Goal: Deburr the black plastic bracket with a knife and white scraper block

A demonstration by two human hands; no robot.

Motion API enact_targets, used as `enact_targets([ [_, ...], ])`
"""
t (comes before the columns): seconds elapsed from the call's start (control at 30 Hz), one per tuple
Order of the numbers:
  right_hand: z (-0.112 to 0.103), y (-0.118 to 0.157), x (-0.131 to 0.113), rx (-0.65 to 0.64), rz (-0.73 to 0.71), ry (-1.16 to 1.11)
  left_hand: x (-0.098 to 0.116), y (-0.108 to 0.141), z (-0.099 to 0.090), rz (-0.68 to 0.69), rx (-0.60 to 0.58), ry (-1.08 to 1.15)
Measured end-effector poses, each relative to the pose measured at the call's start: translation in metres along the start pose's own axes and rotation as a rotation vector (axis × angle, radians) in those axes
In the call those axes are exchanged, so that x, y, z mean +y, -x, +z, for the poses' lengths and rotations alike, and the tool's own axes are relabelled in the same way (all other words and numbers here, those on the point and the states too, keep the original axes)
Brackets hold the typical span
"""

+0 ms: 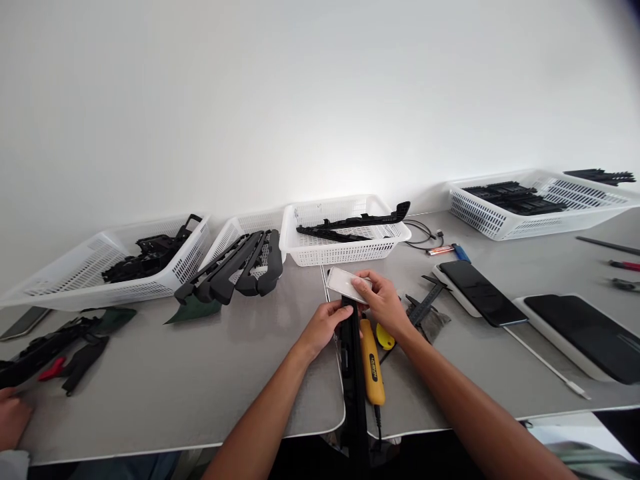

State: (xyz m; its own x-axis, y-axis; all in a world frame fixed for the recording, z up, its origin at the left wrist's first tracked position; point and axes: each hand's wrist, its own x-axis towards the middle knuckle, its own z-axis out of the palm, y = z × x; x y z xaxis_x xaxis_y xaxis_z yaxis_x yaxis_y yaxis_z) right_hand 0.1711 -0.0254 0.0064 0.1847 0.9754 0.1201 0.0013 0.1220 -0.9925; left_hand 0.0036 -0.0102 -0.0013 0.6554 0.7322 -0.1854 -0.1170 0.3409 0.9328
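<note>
My left hand (324, 328) grips the far end of a long black plastic strip (354, 380) that lies along the gap between two grey table mats. My right hand (384, 301) holds a small silvery flat piece (346, 283) over that end of the strip. A yellow utility knife (373, 365) lies just right of the strip, beside a small yellow object (385, 337). A black caliper (426, 300) rests to the right of my right hand.
White baskets (345, 252) with black plastic parts line the back wall. Black handles (240, 268) spill from the second basket. A phone (481, 292) and a tablet (590, 335) lie on the right. Another person's hand (11, 419) is at the far left.
</note>
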Motion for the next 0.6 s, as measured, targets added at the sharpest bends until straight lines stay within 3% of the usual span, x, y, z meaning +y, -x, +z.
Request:
enact_targets([
  [0.43,-0.0013,0.0016,0.0002,-0.073,-0.006,0.029,-0.0031,-0.0012,0.0008,0.045,0.054,-0.007],
  [0.6,-0.002,-0.0014,0.0007,0.051,-0.006,0.004,0.0024,0.0003,0.0024,0.077,0.017,-0.07],
])
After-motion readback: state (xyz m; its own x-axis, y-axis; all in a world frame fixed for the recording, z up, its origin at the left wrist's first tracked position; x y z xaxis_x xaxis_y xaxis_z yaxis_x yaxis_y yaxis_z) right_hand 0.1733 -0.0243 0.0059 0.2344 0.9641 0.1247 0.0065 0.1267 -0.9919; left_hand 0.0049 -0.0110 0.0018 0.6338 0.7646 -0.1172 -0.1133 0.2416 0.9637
